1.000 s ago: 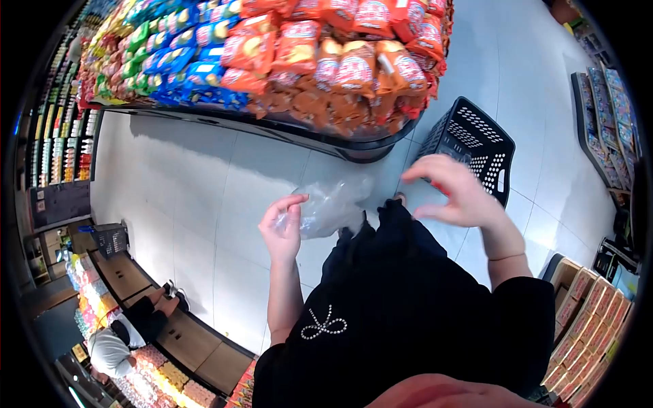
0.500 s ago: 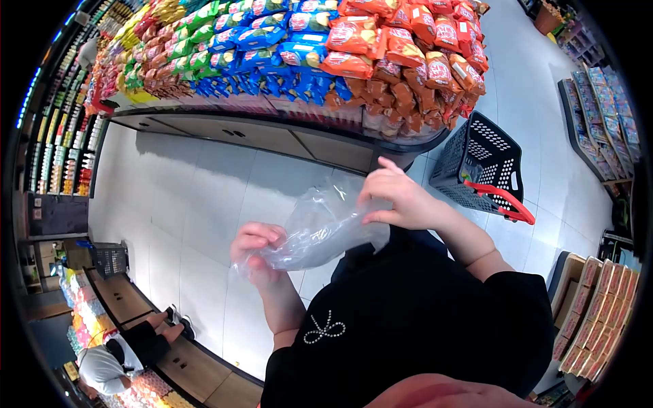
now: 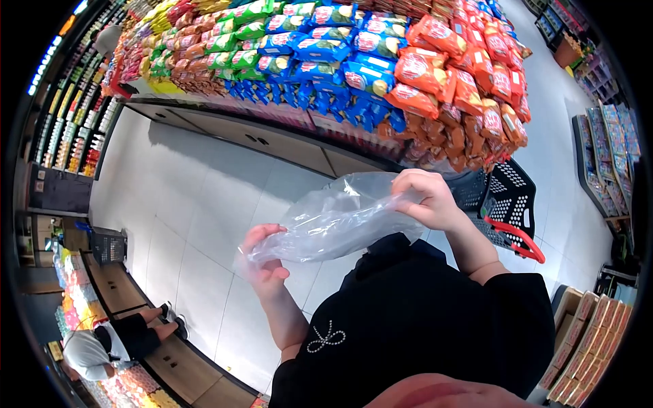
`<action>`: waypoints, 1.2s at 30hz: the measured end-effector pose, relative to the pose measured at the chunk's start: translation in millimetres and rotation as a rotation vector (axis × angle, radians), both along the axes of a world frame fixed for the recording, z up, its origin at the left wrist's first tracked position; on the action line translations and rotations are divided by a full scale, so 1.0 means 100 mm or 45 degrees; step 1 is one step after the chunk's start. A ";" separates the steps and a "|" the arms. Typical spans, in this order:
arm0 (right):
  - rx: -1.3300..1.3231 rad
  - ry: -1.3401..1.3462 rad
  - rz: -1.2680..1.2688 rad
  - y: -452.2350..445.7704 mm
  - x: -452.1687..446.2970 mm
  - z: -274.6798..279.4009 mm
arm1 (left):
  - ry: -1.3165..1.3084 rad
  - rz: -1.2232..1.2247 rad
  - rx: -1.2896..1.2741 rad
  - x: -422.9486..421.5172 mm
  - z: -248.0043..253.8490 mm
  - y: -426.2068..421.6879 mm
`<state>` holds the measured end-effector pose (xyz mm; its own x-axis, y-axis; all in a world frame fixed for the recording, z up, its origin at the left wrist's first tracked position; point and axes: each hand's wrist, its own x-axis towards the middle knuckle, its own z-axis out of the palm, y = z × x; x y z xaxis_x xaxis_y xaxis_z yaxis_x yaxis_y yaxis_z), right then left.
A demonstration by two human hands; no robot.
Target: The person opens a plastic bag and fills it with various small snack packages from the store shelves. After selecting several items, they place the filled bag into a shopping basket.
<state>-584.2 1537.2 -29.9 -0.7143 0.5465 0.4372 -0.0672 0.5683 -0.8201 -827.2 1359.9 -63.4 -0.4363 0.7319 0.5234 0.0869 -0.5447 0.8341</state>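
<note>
A clear plastic bag [image 3: 333,228] stretches between my two hands in front of my black shirt. At its left end, my left hand [image 3: 264,253] has its thumb and fingers around the film. My right hand [image 3: 428,197] pinches the bag's right edge between thumb and curled fingers. The bag looks flat, with nothing seen inside it. Just beyond my right hand stands a dark perforated shopping basket [image 3: 507,194] with a red handle [image 3: 517,238], partly hidden by my hand and the snack display.
Ahead, a long display holds blue snack packets [image 3: 323,47] and orange snack packets [image 3: 418,68]. At lower left a person [image 3: 112,347] is beside another stocked counter, near a grey basket [image 3: 109,245]. Stacked boxes [image 3: 588,347] stand at lower right.
My right hand has moved right and the bag is pulled wider between both hands. The view has shifted, so the snack display appears closer and further right, covering part of the basket.
</note>
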 end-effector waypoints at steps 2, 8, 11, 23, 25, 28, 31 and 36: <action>-0.027 0.072 0.018 0.14 -0.07 0.00 | -0.086 0.054 0.000 -0.07 0.05 0.10; -0.460 0.476 0.037 0.57 -0.22 0.06 | -0.276 0.209 0.064 -0.49 0.11 0.59; -0.502 0.674 0.026 0.78 -0.30 0.08 | -0.365 0.225 0.042 -0.62 0.10 0.87; -0.640 0.745 0.122 0.91 -0.91 -0.10 | -0.585 -0.687 -0.402 -0.74 -0.48 1.79; -0.625 0.671 0.179 0.88 -1.05 -0.11 | -0.554 -0.821 -0.337 -0.84 -0.59 1.87; -0.623 0.638 -0.010 0.79 -1.28 -0.07 | -0.327 -0.873 -0.323 -1.15 -0.54 1.94; -0.733 0.756 -0.156 0.72 -1.40 -0.05 | -0.028 -0.786 -0.323 -1.43 -0.33 2.00; -0.658 0.846 -0.241 0.64 -1.65 -0.01 | -0.402 -0.671 -0.300 -1.63 -0.02 2.01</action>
<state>-749.2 1600.7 -31.3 -0.2753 0.8760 0.3960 -0.5664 0.1851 -0.8031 -990.5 1560.8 -65.1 -0.0944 0.9690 0.2282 -0.4100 -0.2467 0.8781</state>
